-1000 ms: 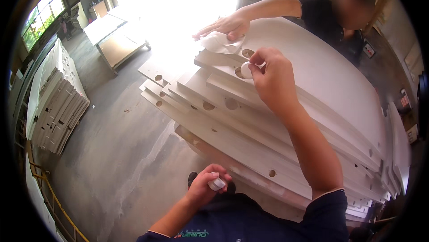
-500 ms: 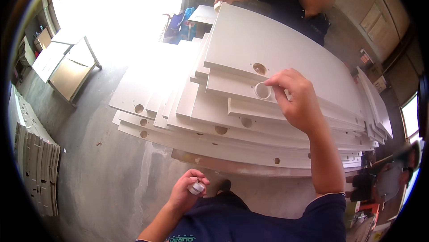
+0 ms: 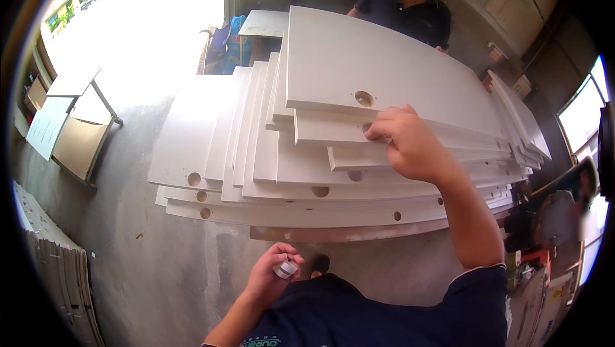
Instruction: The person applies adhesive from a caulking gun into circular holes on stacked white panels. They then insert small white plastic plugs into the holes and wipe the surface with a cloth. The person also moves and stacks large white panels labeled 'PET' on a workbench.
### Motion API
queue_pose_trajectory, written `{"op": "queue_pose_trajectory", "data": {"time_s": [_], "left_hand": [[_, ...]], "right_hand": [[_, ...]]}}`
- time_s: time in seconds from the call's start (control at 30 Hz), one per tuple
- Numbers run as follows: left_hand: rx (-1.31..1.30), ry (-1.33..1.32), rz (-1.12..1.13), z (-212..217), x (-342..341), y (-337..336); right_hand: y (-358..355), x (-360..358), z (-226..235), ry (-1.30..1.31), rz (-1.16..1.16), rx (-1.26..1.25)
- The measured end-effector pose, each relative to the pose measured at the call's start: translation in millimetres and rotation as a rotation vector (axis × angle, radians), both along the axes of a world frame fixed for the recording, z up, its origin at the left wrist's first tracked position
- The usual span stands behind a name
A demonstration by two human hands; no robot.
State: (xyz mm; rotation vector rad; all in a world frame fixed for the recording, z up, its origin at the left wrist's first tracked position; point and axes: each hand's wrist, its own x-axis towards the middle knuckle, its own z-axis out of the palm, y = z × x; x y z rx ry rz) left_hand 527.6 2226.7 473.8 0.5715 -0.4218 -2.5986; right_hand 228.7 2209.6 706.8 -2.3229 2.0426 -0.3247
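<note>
Two hands are at work: the right hand (image 3: 413, 148) is pressed with bunched fingertips over a round hole in a white panel (image 3: 333, 130) near the top of the stack of white panels (image 3: 282, 174), whether closed on something cannot be told, as the fingers hide the hole. The left hand (image 3: 272, 276), at six o'clock close to the body, is clamped on a small round whitish fitting (image 3: 286, 269), apparently kept ready there. The panels are fanned so that each drilled hole (image 3: 364, 98) is left exposed. At twelve o'clock a second person in a dark shirt (image 3: 410, 14) is seen behind the stack. At nine o'clock flat boards (image 3: 70, 135) rest on the concrete floor (image 3: 160, 270); at seven o'clock pale ribbed bundles (image 3: 57, 276) are stacked. No labels can be made out.
</note>
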Motion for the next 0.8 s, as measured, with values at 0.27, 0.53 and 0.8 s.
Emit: {"op": "queue_pose_trajectory", "data": {"time_s": [0.27,0.53,0.8], "left_hand": [[-0.251,0.136,0.058,59.5,-31.5,-29.0],[-0.434,0.217,0.217,93.7,-51.5,-34.0],[-0.393,0.086,0.168,86.3,-43.2,-38.2]], "right_hand": [[50.6,79.2,-37.2,-0.322,0.139,-0.234],[47.6,89.8,-58.6,-0.374,0.204,-0.224],[-17.1,14.5,4.6,-0.277,-0.196,-0.492]]}}
